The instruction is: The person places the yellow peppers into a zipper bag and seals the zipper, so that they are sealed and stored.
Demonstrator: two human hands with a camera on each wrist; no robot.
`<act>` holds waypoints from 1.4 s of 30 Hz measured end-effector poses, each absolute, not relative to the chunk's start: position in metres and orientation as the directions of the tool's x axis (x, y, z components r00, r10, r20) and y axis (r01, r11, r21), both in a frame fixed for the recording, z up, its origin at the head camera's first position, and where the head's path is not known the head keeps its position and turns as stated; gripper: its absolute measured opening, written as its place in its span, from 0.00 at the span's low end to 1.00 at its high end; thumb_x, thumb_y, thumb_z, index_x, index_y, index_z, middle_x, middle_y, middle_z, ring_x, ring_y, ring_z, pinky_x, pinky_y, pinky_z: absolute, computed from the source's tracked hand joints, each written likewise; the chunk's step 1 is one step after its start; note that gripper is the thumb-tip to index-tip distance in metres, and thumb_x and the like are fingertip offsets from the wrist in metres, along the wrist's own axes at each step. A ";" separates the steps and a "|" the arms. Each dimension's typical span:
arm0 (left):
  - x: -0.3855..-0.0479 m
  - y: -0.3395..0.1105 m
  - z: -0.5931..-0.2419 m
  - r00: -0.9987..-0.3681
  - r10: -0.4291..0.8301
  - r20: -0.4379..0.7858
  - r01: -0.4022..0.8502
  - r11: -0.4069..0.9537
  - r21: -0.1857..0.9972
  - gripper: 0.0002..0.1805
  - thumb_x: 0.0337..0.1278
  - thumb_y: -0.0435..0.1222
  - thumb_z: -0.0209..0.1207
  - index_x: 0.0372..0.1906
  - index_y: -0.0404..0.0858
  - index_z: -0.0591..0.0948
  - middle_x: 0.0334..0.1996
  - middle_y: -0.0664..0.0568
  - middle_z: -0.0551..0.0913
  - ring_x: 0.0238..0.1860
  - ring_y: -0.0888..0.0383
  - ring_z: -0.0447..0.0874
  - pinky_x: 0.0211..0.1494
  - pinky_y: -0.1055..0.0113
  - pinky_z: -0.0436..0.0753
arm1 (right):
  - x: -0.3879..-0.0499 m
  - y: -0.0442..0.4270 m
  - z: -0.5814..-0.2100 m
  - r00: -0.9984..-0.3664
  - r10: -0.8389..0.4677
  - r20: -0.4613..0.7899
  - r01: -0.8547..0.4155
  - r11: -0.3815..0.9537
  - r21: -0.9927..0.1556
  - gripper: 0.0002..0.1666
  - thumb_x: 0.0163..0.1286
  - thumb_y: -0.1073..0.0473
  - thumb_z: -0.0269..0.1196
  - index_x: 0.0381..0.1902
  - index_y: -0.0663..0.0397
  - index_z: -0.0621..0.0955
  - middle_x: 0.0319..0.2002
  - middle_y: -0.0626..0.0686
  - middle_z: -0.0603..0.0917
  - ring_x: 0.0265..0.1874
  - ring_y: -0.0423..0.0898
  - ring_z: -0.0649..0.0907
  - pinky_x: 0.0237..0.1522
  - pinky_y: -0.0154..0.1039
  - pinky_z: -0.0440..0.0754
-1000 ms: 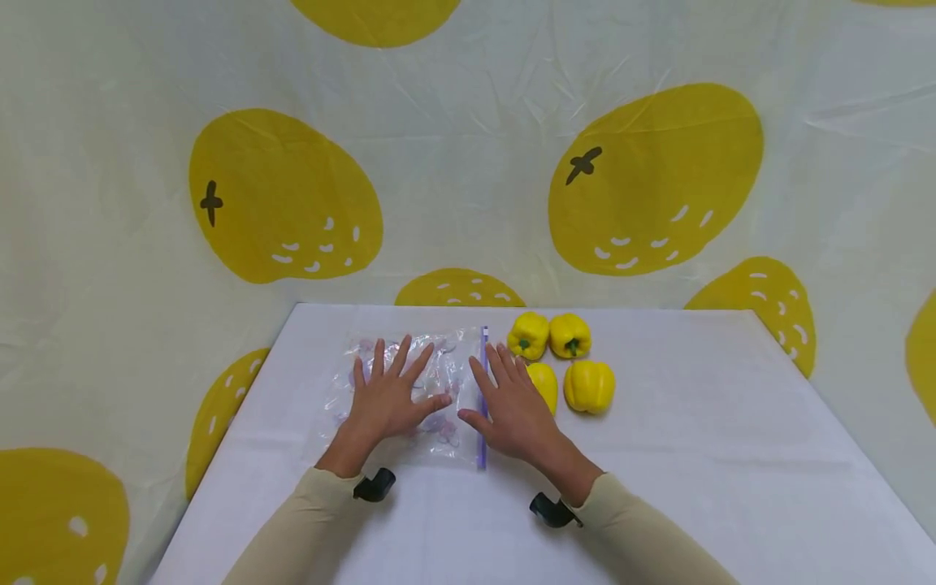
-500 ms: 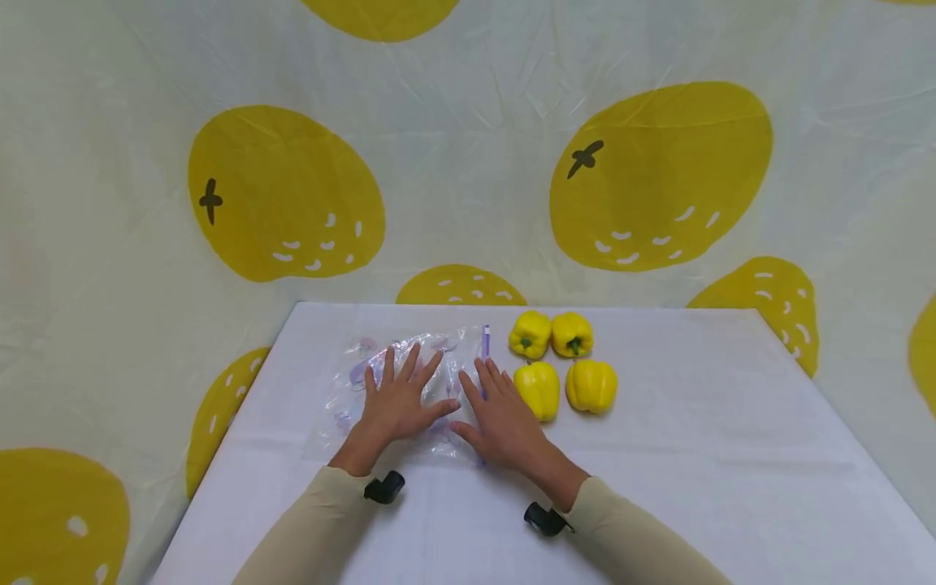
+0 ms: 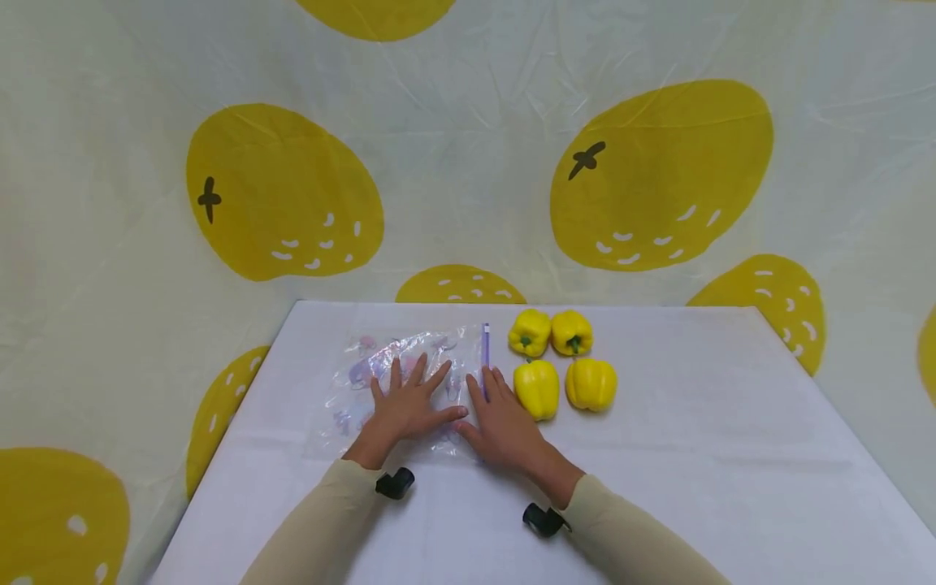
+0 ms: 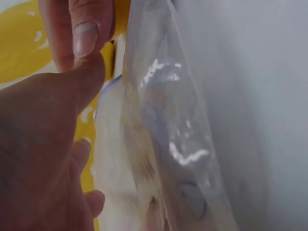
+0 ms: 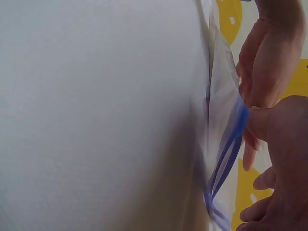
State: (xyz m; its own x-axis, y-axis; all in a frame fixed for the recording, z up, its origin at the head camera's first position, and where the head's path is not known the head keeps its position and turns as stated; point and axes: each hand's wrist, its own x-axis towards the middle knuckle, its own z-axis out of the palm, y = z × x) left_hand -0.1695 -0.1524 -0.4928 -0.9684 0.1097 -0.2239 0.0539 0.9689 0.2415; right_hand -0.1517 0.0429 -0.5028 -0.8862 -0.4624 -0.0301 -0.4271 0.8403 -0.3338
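A clear zip bag [image 3: 351, 414] with printed pink and blue patterns lies flat on the white table, its purple zip strip [image 3: 486, 341] on the right side. My left hand [image 3: 411, 410] rests on the bag's middle with fingers spread, its thumb pointing at my other hand. Over the zip strip my right hand [image 3: 508, 426] lies with straight fingers, covering the strip's near part. In the right wrist view its thumb [image 5: 262, 122] touches the blue zip edge [image 5: 228, 159], which bows away from the table. The thumbs nearly meet. Yellow bell peppers [image 3: 537, 390] sit just right of the right hand.
Several yellow bell peppers stand in two rows, including a pair at the back [image 3: 573, 333] and one at the front right [image 3: 591, 385]. A white cloth covers the table [image 3: 702, 487]. Behind hangs a curtain [image 3: 468, 162] printed with yellow fruit.
My left hand has slid right and slightly toward me over the bag. My right hand has drawn back a little and left, uncovering the front left pepper.
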 end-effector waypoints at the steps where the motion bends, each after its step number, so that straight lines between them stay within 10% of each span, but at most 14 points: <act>1: -0.170 -0.151 -0.493 -0.966 0.108 -0.237 0.047 0.968 0.248 0.51 0.56 0.76 0.52 0.83 0.67 0.53 0.87 0.48 0.45 0.84 0.25 0.33 0.75 0.17 0.36 | -0.152 0.043 -0.503 -0.889 -0.455 -0.040 -0.415 0.841 -0.348 0.50 0.75 0.34 0.58 0.83 0.54 0.59 0.84 0.66 0.53 0.84 0.65 0.55 0.82 0.59 0.60; 24: -0.171 -0.147 -0.495 -0.961 0.102 -0.256 0.024 0.957 0.290 0.44 0.65 0.60 0.62 0.82 0.53 0.62 0.86 0.48 0.51 0.83 0.25 0.41 0.73 0.16 0.48 | -0.152 0.050 -0.504 -0.911 -0.386 -0.146 -0.269 0.825 -0.498 0.47 0.80 0.44 0.54 0.81 0.71 0.55 0.82 0.71 0.54 0.83 0.64 0.57 0.83 0.58 0.59; 42: -0.175 -0.141 -0.495 -0.961 0.107 -0.256 0.035 0.962 0.269 0.47 0.64 0.70 0.53 0.84 0.62 0.55 0.85 0.41 0.52 0.84 0.26 0.38 0.74 0.17 0.46 | -0.159 0.050 -0.505 -0.902 -0.401 -0.162 -0.258 0.800 -0.542 0.43 0.74 0.44 0.63 0.78 0.60 0.67 0.82 0.65 0.60 0.81 0.63 0.62 0.81 0.60 0.63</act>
State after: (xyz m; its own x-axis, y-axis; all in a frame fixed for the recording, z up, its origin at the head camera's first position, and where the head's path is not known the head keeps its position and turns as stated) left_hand -0.1754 -0.1414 -0.4953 -0.9609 0.1069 -0.2556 0.0355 0.9625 0.2690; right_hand -0.1594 0.0501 -0.5052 -0.9018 -0.4008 -0.1616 -0.2584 0.7999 -0.5417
